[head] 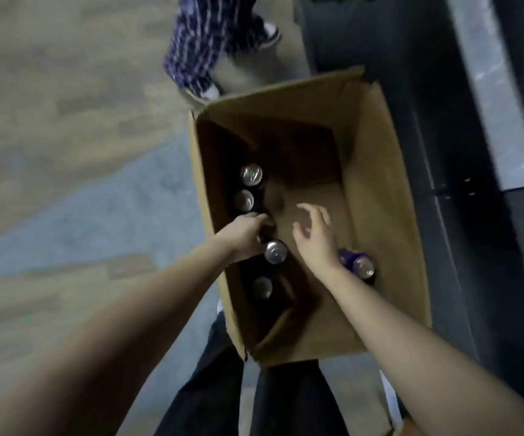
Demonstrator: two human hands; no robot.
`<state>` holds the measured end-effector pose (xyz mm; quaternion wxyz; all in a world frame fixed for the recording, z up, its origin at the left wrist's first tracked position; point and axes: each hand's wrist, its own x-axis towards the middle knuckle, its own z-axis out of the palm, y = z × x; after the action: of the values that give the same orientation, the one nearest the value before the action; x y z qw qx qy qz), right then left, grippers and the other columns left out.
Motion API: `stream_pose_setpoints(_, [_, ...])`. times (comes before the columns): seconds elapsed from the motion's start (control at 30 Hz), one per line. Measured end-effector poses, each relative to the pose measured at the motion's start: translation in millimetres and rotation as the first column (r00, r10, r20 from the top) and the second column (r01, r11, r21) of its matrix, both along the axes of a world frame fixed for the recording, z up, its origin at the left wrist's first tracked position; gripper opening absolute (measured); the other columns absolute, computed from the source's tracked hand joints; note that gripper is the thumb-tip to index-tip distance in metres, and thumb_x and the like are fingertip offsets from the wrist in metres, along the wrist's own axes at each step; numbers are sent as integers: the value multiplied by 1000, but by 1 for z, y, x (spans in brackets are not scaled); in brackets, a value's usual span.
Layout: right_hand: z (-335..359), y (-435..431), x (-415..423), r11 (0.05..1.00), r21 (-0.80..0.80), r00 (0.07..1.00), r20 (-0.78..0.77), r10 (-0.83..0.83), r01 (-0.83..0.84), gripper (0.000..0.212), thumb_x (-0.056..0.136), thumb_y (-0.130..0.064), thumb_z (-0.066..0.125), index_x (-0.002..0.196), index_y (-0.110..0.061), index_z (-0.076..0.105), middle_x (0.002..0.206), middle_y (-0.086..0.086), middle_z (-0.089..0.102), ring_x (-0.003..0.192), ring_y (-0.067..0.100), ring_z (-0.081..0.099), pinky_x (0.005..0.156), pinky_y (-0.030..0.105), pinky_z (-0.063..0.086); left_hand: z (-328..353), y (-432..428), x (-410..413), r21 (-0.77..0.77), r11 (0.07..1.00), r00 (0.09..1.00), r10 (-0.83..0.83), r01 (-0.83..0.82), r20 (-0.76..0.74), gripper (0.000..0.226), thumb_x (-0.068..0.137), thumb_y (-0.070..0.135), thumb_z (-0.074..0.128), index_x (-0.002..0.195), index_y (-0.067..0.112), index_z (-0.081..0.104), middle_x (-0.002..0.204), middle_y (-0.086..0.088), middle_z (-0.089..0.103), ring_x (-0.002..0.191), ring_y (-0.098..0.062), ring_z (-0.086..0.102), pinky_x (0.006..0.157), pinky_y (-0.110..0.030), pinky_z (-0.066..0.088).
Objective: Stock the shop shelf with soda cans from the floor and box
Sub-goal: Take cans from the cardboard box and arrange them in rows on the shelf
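An open cardboard box point(380, 190) stands on the floor below me. Several dark soda cans with silver tops stand along its left wall, among them one at the far end point(251, 174), one behind my knuckles point(243, 200), and one by my wrist point(275, 251). A purple can point(361, 266) lies tilted near the right wall. My left hand point(244, 237) reaches into the row with its fingers curled around a can that is mostly hidden. My right hand point(312, 234) hovers over the bare box floor, fingers spread, holding nothing.
A dark shelf unit point(436, 121) rises along the box's right side, with something green at its top edge. Another person's legs in striped trousers point(198, 48) stand just beyond the box. My own dark trouser legs point(223, 388) are under the box's near end. Wood-pattern floor lies to the left.
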<state>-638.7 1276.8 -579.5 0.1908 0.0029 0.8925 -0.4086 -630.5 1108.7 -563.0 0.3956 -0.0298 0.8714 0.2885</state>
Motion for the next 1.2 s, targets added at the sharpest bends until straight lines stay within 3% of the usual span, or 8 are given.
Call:
stream_pose_setpoints(0.13, [-73,23,17,992,123,986,164,-2,-18,37,89,-10,55,125,-13,51,132,8,45,106,27,57,91,35,49,-85,33,33,-253,898,931,-364,359,27,80,82,30,66,148,19,21,153,-7,27,142,-27,24,117,-39,16])
stream_pose_setpoints(0.2, [-96,40,23,986,156,977,212,29,-63,39,89,-10,55,127,-14,50,134,7,43,114,24,53,95,31,46,-111,48,43,-334,836,895,-443,434,54,88,84,31,65,150,19,8,156,-8,18,144,-28,16,118,-43,6])
stream_pose_setpoints(0.47, [-112,66,35,984,156,971,235,47,-86,42,88,-10,57,129,-12,48,136,9,43,119,24,50,94,23,43,-131,70,31,-384,811,881,-472,442,18,75,81,17,68,143,13,26,142,-15,39,122,-31,49,117,-43,13])
stream_pose_setpoints(0.57, [-71,59,24,995,95,978,206,15,-35,41,89,-10,56,129,-14,47,136,7,41,117,22,52,95,33,49,-80,61,14,-375,825,895,-446,423,30,85,75,21,75,144,14,26,140,-13,41,124,-28,49,116,-41,16])
stream_pose_setpoints(0.73, [52,43,-6,998,-32,994,100,-45,49,39,91,-14,54,129,-19,45,136,4,40,119,18,49,95,34,50,54,38,-29,-352,871,926,-376,343,-29,94,72,30,79,145,19,22,134,-10,47,117,-31,53,87,-39,49])
stream_pose_setpoints(0.83, [134,34,-11,991,-106,995,65,-75,82,42,92,-21,55,131,-24,42,138,0,40,119,15,48,92,31,48,157,25,-53,-252,933,941,-301,258,-153,100,66,35,83,142,15,23,125,-11,57,111,-30,57,86,-39,52])
stream_pose_setpoints(1.0, [247,23,-15,940,-322,991,-29,-130,114,72,74,-52,68,135,-28,38,138,-1,44,123,10,45,97,27,40,310,8,-81,-74,977,884,-214,202,-415,69,64,23,84,122,13,46,111,-8,61,103,-26,60,84,-32,50])
stream_pose_setpoints(1.2, [360,19,-8,852,-506,950,-178,-258,136,76,74,-1,73,139,-10,33,126,0,43,123,18,44,82,10,42,447,6,-84,19,972,785,-176,232,-594,57,76,30,75,126,22,50,119,-4,61,105,-23,60,84,-36,54])
